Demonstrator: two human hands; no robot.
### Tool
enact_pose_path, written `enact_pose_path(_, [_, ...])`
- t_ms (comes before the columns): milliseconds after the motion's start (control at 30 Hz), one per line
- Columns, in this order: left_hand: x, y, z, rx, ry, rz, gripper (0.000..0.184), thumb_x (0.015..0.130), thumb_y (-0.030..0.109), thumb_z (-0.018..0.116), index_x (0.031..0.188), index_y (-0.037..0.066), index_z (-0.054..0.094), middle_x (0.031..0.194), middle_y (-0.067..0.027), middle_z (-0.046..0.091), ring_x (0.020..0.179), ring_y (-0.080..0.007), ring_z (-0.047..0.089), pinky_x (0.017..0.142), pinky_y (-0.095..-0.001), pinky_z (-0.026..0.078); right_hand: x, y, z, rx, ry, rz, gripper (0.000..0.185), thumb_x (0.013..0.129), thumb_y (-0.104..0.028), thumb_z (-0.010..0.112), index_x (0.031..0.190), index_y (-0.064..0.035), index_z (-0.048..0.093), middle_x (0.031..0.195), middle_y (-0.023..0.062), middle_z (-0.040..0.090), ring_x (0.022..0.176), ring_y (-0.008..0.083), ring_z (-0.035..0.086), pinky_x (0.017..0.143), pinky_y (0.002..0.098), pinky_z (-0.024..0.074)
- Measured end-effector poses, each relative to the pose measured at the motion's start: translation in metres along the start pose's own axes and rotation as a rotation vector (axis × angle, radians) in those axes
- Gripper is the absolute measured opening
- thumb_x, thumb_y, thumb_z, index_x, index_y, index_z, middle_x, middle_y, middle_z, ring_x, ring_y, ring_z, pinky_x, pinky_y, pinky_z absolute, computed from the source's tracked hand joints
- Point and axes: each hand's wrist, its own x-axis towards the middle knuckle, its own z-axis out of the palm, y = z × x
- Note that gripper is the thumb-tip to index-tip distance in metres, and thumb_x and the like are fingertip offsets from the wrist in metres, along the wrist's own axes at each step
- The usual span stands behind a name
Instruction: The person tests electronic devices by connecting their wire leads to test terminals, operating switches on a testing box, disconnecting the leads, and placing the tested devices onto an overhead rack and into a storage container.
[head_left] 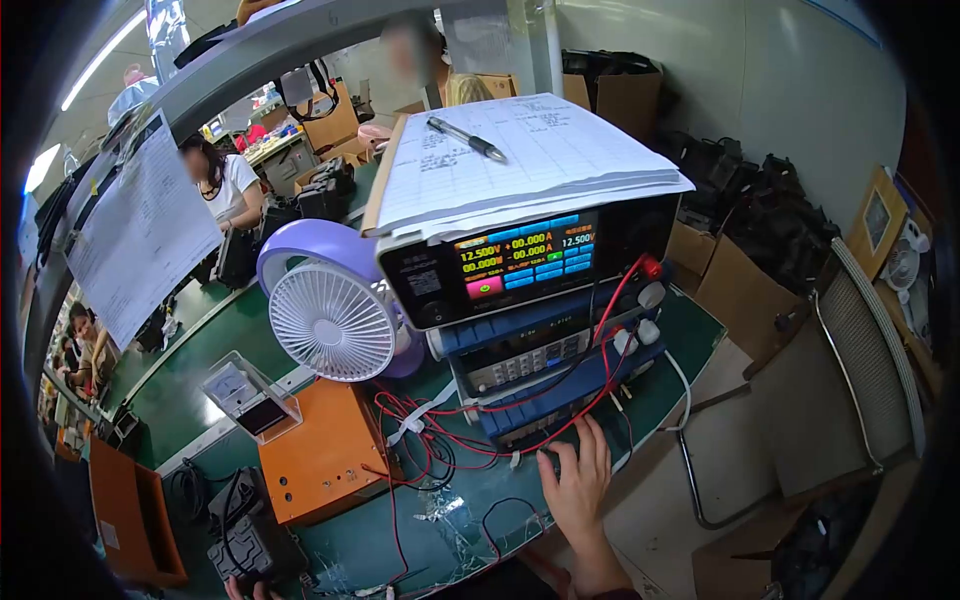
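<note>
My right hand [578,482] reaches up from the bottom edge with its fingers stretched and slightly apart. Its fingertips are at the front of the lowest blue bench instrument [545,408], by the red test leads [585,405]; whether they touch a button is hard to see. At the bottom left, only fingertips of my left hand [250,590] show, gripping the near edge of a black ribbed case [250,545] with a black cord on it. The rest of that hand is out of frame. An orange box [325,455] with sockets stands to the right of the case.
A power supply [525,255] with a lit screen tops the instrument stack, papers [540,150] and a pen [467,138] on it. Left of it are a purple fan [330,320] and a panel meter [245,395]. A chair [850,370] stands right. Other people sit beyond the bench.
</note>
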Motion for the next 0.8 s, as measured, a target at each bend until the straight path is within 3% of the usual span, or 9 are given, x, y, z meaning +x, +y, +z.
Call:
enact_pose_path(467, [0.025,0.037,-0.028,-0.066,0.091,0.074,0.03,0.086,0.029,0.058,0.099,0.002,0.063,0.129,-0.0241,0.045,0.12,-0.0433,0.04,0.099,-0.0531,0.033,0.001,-0.007,0.001,0.009,-0.009,0.012,0.021,0.076,-0.013,0.067,0.091,-0.0037,0.056,0.122,0.02,0.046,0.114,0.0398,0.045,0.093,0.0471,0.0384])
enact_pose_path(567, [0.026,0.036,-0.024,-0.13,0.107,0.057,0.031,0.085,0.031,0.06,0.095,0.002,0.063,0.131,-0.0245,0.044,0.122,-0.0459,0.037,0.099,-0.0569,0.031,0.009,-0.022,-0.023,0.143,0.131,0.015,0.014,0.076,-0.003,0.064,0.09,-0.0026,0.06,0.118,0.0159,0.052,0.11,0.0355,0.05,0.092,0.0441,0.0406])
enact_pose_path(633, [0.026,0.037,-0.026,-0.096,0.109,0.067,0.03,0.087,0.028,0.058,0.101,0.002,0.061,0.131,-0.024,0.044,0.121,-0.0455,0.038,0.098,-0.0562,0.032,0.021,-0.037,-0.042,0.152,0.252,-0.047,0.015,0.076,0.0,0.064,0.09,-0.0021,0.059,0.116,0.0158,0.055,0.107,0.0344,0.051,0.09,0.0431,0.0416])
enact_pose_path(733, [0.032,0.042,-0.032,-0.086,0.098,0.092,0.029,0.09,0.023,0.054,0.109,0.001,0.056,0.131,-0.0239,0.043,0.12,-0.0448,0.039,0.096,-0.0542,0.034,0.046,-0.062,-0.06,0.107,0.394,-0.285,0.021,0.074,0.002,0.064,0.094,-0.0024,0.058,0.111,0.0142,0.059,0.1,0.0338,0.056,0.086,0.0413,0.0452])
enact_pose_path(767, [0.033,0.057,-0.035,-0.278,0.079,-0.235,0.029,0.093,0.02,0.05,0.115,0.0,0.052,0.131,-0.0237,0.043,0.118,-0.0446,0.04,0.096,-0.0522,0.035,0.053,-0.07,-0.061,0.133,0.41,-0.332,0.025,0.073,0.004,0.065,0.096,-0.0028,0.058,0.11,0.0136,0.06,0.098,0.0331,0.057,0.084,0.0401,0.0463])
enact_pose_path(800, [0.031,0.054,-0.032,-0.277,0.076,-0.231,0.029,0.093,0.02,0.05,0.115,0.0,0.052,0.131,-0.0237,0.043,0.118,-0.0446,0.04,0.096,-0.0522,0.035,0.059,-0.075,-0.061,0.139,0.408,-0.36,0.026,0.073,0.004,0.065,0.097,-0.0025,0.057,0.109,0.0137,0.06,0.097,0.033,0.057,0.084,0.0399,0.0463])
